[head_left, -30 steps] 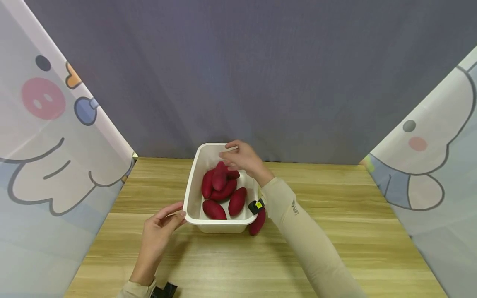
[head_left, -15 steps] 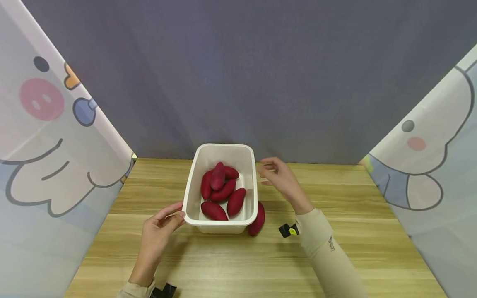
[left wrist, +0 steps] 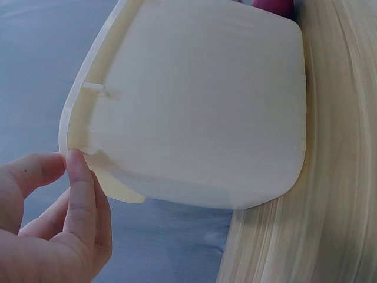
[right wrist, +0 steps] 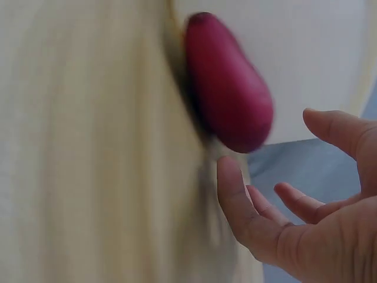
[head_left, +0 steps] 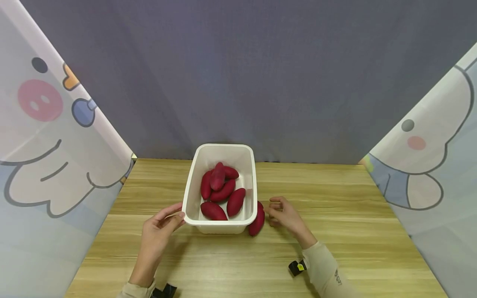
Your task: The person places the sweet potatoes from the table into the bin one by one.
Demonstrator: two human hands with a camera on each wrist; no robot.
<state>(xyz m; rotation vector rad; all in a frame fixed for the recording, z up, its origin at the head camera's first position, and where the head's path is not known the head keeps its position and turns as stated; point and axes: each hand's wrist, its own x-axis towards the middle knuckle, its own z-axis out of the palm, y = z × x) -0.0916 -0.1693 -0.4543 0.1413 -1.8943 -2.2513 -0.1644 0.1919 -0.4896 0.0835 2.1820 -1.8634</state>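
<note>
A white plastic bin [head_left: 220, 223] holds several dark red sweet potatoes [head_left: 235, 203], some piled up toward its far left. My left hand [head_left: 156, 236] pinches the rim at the bin's near left corner; in the left wrist view its thumb and fingers close on the edge of the bin wall [left wrist: 194, 106]. One more sweet potato [head_left: 256, 222] lies on the table against the bin's right side. Just right of it is my right hand [head_left: 286, 218], fingers spread and holding nothing. The right wrist view shows this sweet potato [right wrist: 230, 88] just beyond the thumb and fingertips.
The wooden table [head_left: 335, 207] runs back to a grey curtain [head_left: 238, 74]. Cartoon-printed cloths hang at the left [head_left: 41, 165] and right [head_left: 439, 157] sides. A black strap piece [head_left: 297, 267] sits at the right cuff.
My right hand has left the space over the bin, swung right past its wall, and come down and nearer beside the outside sweet potato. The left hand stays on the rim.
</note>
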